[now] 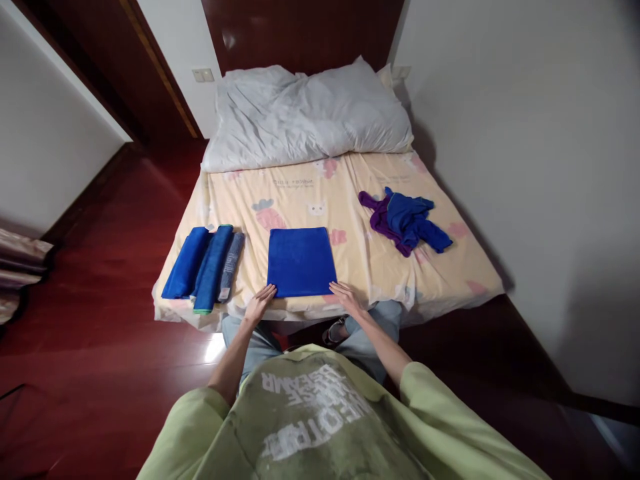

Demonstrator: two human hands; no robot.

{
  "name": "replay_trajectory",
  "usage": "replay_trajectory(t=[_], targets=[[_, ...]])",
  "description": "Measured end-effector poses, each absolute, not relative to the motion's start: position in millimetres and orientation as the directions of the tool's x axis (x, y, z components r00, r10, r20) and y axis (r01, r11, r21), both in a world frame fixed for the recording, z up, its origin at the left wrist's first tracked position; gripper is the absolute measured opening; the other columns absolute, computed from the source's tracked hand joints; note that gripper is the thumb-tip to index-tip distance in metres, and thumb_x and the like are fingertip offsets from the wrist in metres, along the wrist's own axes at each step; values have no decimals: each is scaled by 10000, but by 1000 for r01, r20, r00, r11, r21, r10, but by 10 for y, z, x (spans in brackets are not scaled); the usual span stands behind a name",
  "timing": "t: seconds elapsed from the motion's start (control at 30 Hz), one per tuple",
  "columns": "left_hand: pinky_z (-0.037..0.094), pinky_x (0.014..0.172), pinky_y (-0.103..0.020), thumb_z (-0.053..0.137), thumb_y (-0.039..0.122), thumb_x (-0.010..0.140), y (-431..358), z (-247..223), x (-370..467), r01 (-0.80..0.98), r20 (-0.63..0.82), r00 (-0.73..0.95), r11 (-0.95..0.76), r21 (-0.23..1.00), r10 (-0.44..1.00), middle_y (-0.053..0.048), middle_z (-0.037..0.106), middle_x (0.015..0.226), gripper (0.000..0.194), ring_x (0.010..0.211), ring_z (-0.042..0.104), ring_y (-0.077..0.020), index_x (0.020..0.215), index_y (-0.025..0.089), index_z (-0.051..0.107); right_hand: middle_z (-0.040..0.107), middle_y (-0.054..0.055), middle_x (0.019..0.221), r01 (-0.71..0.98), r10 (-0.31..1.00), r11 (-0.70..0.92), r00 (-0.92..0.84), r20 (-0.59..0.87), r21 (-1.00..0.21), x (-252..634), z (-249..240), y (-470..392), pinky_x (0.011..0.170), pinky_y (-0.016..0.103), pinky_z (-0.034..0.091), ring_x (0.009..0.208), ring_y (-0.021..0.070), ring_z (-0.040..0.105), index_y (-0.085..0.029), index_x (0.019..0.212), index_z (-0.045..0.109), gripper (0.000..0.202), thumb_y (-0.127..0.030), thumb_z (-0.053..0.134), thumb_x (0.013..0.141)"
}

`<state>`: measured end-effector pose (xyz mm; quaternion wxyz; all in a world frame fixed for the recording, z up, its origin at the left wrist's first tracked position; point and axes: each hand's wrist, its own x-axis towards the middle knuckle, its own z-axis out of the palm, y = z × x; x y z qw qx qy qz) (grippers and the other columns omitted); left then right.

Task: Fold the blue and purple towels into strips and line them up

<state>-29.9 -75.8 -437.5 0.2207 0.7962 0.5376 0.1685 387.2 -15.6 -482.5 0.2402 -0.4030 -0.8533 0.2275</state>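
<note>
A blue towel (301, 262), laid out as a flat, smooth square, lies near the front edge of the bed. At its near left corner rests my left hand (260, 303), fingers stretched out over the cloth. My right hand (347, 297) touches the near right corner in the same way, its fingers straight. Left of the square are long folded towels side by side: a blue one (187, 263), a blue one with green edging (215, 268) and a narrow grey-blue one (231, 267). On the right lies a crumpled heap of blue cloth (407, 217) and purple cloth (382, 220).
The bed carries a cream printed sheet (295, 197), with a white rumpled quilt or pillow (310, 119) at the headboard (300, 30). A wall (540, 167) stands on the right. Dark red floor (115, 287) and a striped fabric (20, 267) are on the left.
</note>
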Motion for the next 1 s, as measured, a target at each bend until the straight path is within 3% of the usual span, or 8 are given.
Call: replay_trajectory(t=[0.1, 0.3, 0.67, 0.83, 1.0], targets=[[407, 1251, -469, 412, 73, 849, -955, -4437, -230, 768, 48, 325, -294, 570, 944, -85, 623, 1475, 609, 1437, 525, -263, 1374, 217, 684, 656, 55, 1437, 594, 828, 535, -509, 234, -601, 3883, -4853, -409, 1234, 507, 446, 1400, 206, 575, -230, 1360, 696, 606, -12, 385, 887], [432, 1231, -504, 405, 119, 874, -938, -4592, -65, 685, 101, 45, -104, 721, 994, -116, 714, 1336, 485, 1346, 614, -287, 1215, 158, 748, 715, 69, 1354, 628, 913, 407, -301, 276, -664, 3659, -4808, -551, 1209, 520, 468, 1336, 226, 634, -229, 1271, 750, 509, -90, 374, 958], [445, 1219, -480, 460, 211, 889, -943, -4517, -68, 553, 37, -104, 27, 833, 994, -93, 715, 1343, 434, 1329, 629, -253, 1224, 165, 733, 773, 95, 1221, 578, 952, 301, -135, 275, -758, 3601, -4669, -535, 1103, 458, 553, 1215, 230, 704, -210, 1147, 793, 470, -116, 390, 924], [547, 1081, -481, 504, 323, 929, -889, -4487, -27, 531, -11, -215, 126, 838, 977, -112, 764, 1223, 355, 1179, 704, -287, 1152, 179, 740, 788, 113, 1159, 583, 971, 220, -52, 234, -782, 3589, -4670, -454, 1048, 452, 578, 1116, 252, 738, -200, 1139, 788, 464, -152, 404, 885], [583, 874, -375, 504, 341, 958, -806, -4438, 10, 501, -30, -299, 184, 846, 954, -132, 775, 1077, 319, 948, 720, -264, 1101, 144, 710, 794, 147, 1097, 561, 985, 103, 54, 161, -821, 3553, -4652, -355, 974, 487, 596, 1040, 304, 748, -190, 1094, 782, 402, -330, 437, 942]])
